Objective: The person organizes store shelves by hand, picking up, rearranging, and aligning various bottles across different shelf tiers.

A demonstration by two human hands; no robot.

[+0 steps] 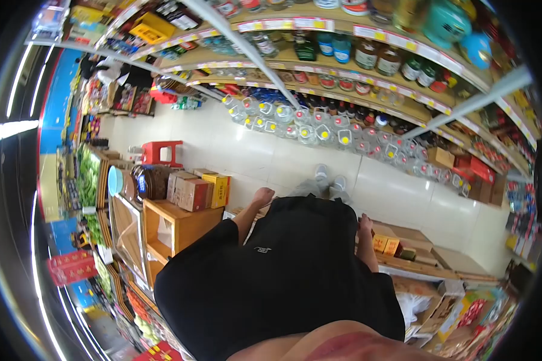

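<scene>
Seemingly just standing, left hand (263,197) at eleven o'clock from the black cloth shirt (307,259), right hand (365,224) at two, grips unclear; grasping would need reaching.

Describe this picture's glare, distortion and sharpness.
Head view: shelf edges bow under wide-angle distortion, corners go black; the ceiling light at left burns out white; the floor carries soft glare; left hand and right hand show little fine detail.

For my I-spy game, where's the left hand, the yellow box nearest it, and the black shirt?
Left hand (262,196): head view, its middle.
Yellow box (221,191): head view, printed side.
Black shirt (301,262): head view, front.
</scene>
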